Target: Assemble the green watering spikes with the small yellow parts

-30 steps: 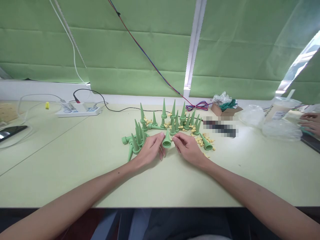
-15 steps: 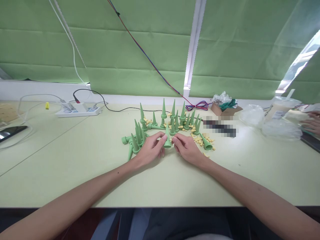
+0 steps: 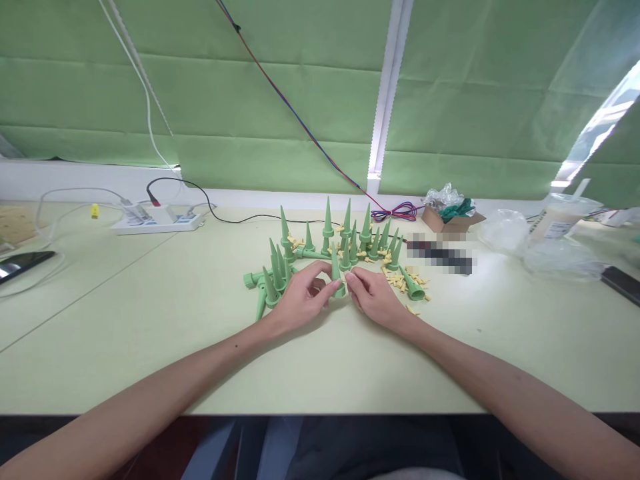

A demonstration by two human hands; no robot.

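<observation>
My left hand [image 3: 311, 293] is closed round the lower part of a green plastic spike [image 3: 335, 261], which points upward with its wide end down. Close beside it, my right hand [image 3: 371, 293] is closed in a pinch at the spike's wide end. A small yellow plastic piece seems to be between those fingertips, mostly hidden by them. Several other green spikes [image 3: 327, 217] stand behind my hands, some upright and some lying down. To the right, one spike [image 3: 412, 285] lies on its side among loose yellow plastic pieces [image 3: 397, 281].
A white power strip [image 3: 157, 227] with cables and a phone [image 3: 25, 265] are at the left. At the right are a small cardboard box [image 3: 453, 223], a plastic cup [image 3: 560, 220] with a straw, clear bags [image 3: 565, 260] and a dark object [image 3: 623, 283].
My left thumb and fingers have shifted on the spike, which is turned slightly and sits a little lower. My right hand stays nearly in place. Another person's hand at the far right has left the view.
</observation>
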